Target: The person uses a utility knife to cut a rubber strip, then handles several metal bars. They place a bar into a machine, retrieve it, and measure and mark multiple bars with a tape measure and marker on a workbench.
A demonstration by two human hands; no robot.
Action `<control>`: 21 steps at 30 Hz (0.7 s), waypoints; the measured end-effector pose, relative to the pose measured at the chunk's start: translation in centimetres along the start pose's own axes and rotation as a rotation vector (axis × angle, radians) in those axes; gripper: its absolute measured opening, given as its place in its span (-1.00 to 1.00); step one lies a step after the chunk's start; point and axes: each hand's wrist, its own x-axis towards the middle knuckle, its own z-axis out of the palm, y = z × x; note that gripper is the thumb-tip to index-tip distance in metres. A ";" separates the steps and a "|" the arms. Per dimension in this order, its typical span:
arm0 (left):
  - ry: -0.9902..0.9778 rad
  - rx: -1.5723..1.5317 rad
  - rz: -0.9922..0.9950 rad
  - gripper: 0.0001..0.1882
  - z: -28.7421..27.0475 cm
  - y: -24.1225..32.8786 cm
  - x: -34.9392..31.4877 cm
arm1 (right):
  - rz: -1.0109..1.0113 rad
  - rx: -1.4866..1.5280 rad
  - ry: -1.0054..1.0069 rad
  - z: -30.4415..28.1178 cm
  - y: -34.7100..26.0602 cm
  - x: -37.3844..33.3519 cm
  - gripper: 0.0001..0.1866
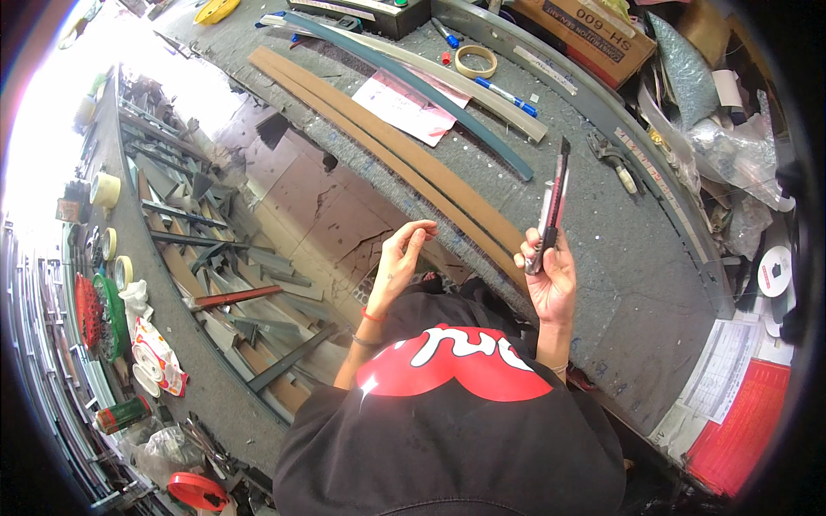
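Observation:
My right hand is raised over the near edge of the grey-topped workbench. Its fingers are wrapped round a snap-off utility knife, black and red, held upright with its dark tip pointing away from me. My left hand hovers off the bench's near edge, its fingers curled together and nothing visible in them. Nearest to both hands, two long brown strips lie side by side along that edge. Beyond them are a blue-grey strip, a pale translucent strip and a white-and-pink sheet.
Pliers, a tape roll and a blue marker lie on the bench. Behind its raised rim stand a cardboard box and crumpled plastic. At left, a rack holds many offcuts; papers lie at right.

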 end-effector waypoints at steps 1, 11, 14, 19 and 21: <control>-0.001 -0.002 0.014 -0.71 0.1 0.1 0.0 | 0.022 -0.018 0.005 0.1 -0.1 0.2 -0.47; -0.070 0.030 0.002 -0.73 0.7 0.3 -0.2 | -0.005 -0.085 0.036 0.1 1.4 1.9 -0.53; -0.062 0.013 -0.006 -0.72 0.5 0.4 -0.1 | 0.008 -0.067 0.003 0.3 2.0 1.9 -0.52; -0.058 0.026 -0.005 -0.71 0.3 0.3 -0.2 | 0.018 -0.040 0.040 -0.2 3.1 2.0 -0.53; -0.068 0.010 -0.019 -0.71 0.2 0.2 -0.3 | 0.058 -0.003 0.109 -0.5 3.3 2.3 -0.54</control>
